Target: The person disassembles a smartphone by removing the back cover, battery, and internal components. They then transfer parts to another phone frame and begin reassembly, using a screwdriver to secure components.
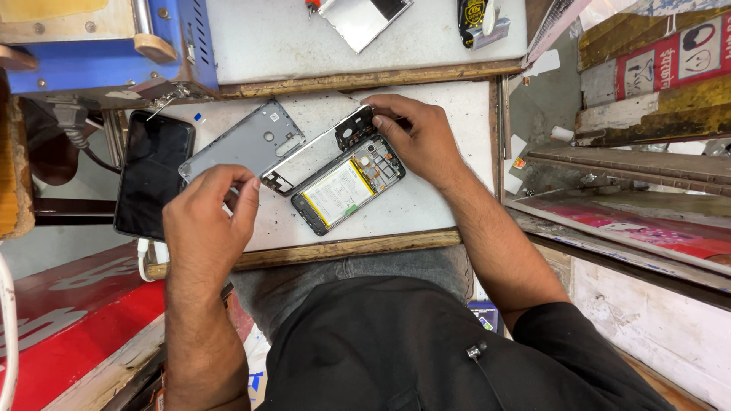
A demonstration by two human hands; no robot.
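Both hands lift a thin inner frame [316, 156] off an opened phone [349, 185] lying mid-bench: left hand [205, 221] pinches its lower corner, right hand [415, 137] grips the top. Lifting evenly seems wise, avoiding bending.

Phone repair shop, opened phone [346, 185], back cover [244, 141], worn workbench [426, 205], blue machine [106, 46]

Mid-frame on the white bench [426, 205]: opened black phone with white battery [346, 186], thin frame [312, 156] pinched by left hand [209, 217] and right hand [415, 133].
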